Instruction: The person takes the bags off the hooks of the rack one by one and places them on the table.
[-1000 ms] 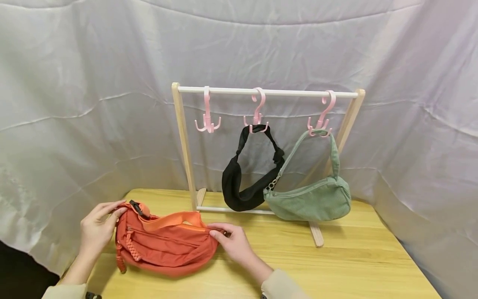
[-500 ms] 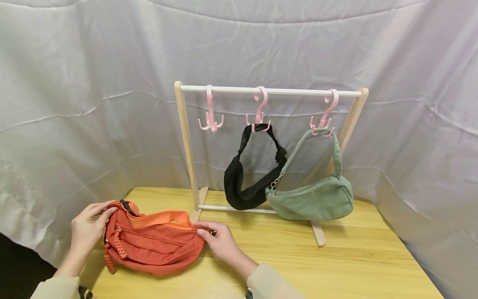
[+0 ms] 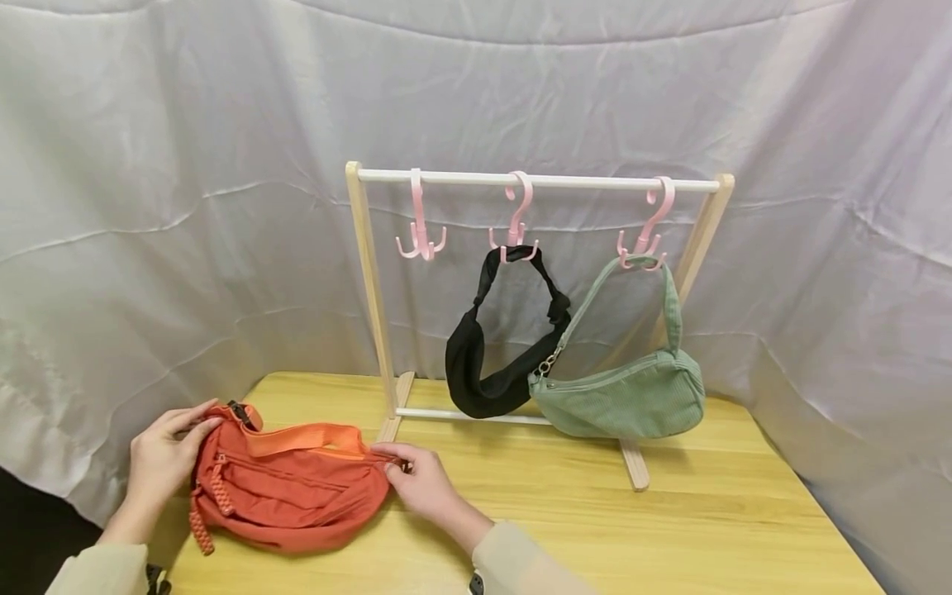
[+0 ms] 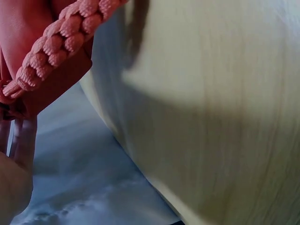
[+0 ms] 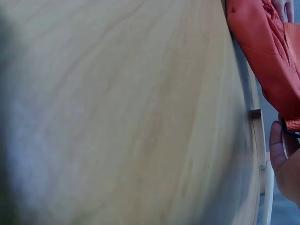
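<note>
Two hands share one bag. Left hand (image 3: 159,459) pinches the upper left corner of the red bag (image 3: 297,496), beside the black buckle (image 3: 240,413); a braided pull (image 3: 221,487) dangles just right of that hand. The bag spans the gap between the hands, its orange strap (image 3: 305,436) slack along the top. Whether its lower edge bears on the table (image 3: 669,537), I cannot tell. Right hand (image 3: 424,487) pinches the opposite end — gripping both ends probably keeps the soft body spread and the strap uppermost. Beyond the right hand, the left pink hook (image 3: 420,223) hangs from a rail (image 3: 461,178). Farther right of that hand, the black bag (image 3: 476,392) and then the green bag (image 3: 617,405) each hang by a strap over a hook's prongs — presumably so their bodies drop freely.
</note>
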Tool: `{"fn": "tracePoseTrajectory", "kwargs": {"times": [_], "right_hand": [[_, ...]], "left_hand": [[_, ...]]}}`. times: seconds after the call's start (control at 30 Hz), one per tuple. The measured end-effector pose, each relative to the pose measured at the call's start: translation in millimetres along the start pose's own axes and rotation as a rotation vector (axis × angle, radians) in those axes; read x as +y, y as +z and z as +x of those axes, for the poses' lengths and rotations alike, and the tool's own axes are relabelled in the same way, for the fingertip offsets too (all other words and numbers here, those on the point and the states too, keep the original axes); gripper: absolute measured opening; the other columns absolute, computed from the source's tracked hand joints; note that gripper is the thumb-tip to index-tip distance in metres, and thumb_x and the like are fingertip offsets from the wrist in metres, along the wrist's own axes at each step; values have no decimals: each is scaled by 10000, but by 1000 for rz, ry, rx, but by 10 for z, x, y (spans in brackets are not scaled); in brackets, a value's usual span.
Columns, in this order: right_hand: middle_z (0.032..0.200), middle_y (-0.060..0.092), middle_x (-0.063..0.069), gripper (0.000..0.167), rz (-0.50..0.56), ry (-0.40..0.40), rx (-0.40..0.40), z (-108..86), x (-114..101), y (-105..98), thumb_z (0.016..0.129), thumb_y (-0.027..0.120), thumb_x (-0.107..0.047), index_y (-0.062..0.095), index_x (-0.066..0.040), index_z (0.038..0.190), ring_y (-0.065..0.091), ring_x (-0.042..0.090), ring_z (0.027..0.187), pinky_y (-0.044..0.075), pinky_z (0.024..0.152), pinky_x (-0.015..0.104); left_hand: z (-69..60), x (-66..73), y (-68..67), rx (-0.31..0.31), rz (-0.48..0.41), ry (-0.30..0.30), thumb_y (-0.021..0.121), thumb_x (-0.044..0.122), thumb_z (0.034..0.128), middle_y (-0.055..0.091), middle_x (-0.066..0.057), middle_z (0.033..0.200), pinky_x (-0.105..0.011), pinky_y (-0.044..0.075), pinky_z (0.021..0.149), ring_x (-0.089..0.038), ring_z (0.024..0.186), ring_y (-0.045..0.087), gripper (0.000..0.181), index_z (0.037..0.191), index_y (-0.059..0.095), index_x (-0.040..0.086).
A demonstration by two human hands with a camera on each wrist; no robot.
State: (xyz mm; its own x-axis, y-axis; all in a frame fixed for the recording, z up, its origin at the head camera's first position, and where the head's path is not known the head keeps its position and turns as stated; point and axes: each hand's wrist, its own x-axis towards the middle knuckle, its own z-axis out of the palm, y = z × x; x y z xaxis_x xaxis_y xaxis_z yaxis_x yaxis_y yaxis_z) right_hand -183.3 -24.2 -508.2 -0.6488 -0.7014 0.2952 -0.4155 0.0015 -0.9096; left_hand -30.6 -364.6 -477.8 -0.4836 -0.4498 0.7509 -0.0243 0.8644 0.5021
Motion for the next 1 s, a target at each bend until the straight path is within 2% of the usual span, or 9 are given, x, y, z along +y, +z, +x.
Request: {"fn": "tracePoseTrajectory", "kwargs": {"times": [0.07,0.17,0.23,0.3,0.37,0.43,0.57,0.77,1.0], "right_hand": [[1205,744,39,384,0,9,-14,6,2,21,959,588,62,750,-88,1273,594,13,921,534,778,186],[1199,740,34,396,-35,5,-25,13,13,54,953,595,69,749,-95,1278,592,-3,943,527,817,186],[1161,745,34,371,-56,-3,-28,13,29,73,962,619,54,748,-94,1278,594,-6,918,533,811,195],[1133,749,35,346,-69,-1,-26,8,47,89,968,645,36,750,-91,1272,597,-6,905,535,815,202],[1152,753,44,327,-70,2,-21,1,65,101,968,663,26,754,-86,1261,611,-6,940,541,838,206],[1176,753,60,314,-72,1,-16,-5,79,109,964,673,25,756,-75,1250,618,-5,978,542,862,212],[1183,753,67,303,-92,12,-20,-10,77,114,969,670,24,756,-66,1246,619,-5,993,533,871,206],[1206,751,54,299,-170,13,-23,-18,67,119,969,665,25,761,-68,1236,633,62,1106,521,970,249],[1224,743,45,345,-198,23,-36,-25,91,130,954,674,39,751,-89,1265,636,82,1126,519,987,255]], "left_hand": [[-7,-38,-10,-29,33,-8,871,-41,779,578,400,973,-25,369,720,339,849,406,328,1092,813,39],[-25,-100,-37,-86,89,-43,871,10,806,745,126,958,-115,403,689,322,851,392,313,1111,807,36],[-44,-136,-60,-133,131,-86,856,56,843,779,-94,1005,-212,452,692,204,850,518,296,1132,798,33],[-61,-165,-81,-191,160,-137,825,92,890,747,-243,1080,-345,495,721,-34,875,667,285,1163,782,18],[-74,-183,-98,-254,183,-183,781,124,938,715,-296,1139,-488,502,741,-328,904,700,287,1198,761,1],[-83,-188,-108,-305,190,-220,740,130,971,684,-334,1173,-598,483,748,-499,944,661,294,1223,741,-20],[-77,-180,-122,-368,201,-257,699,136,995,658,-375,1174,-628,485,748,-510,921,640,296,1233,727,-38],[-75,-207,-123,-459,201,-295,644,164,1028,618,-395,1232,-679,475,831,-612,1091,588,302,1241,714,-39],[-114,-239,-119,-518,220,-322,625,140,1027,610,-395,1249,-699,473,842,-636,1138,557,289,1231,707,-48]]}}
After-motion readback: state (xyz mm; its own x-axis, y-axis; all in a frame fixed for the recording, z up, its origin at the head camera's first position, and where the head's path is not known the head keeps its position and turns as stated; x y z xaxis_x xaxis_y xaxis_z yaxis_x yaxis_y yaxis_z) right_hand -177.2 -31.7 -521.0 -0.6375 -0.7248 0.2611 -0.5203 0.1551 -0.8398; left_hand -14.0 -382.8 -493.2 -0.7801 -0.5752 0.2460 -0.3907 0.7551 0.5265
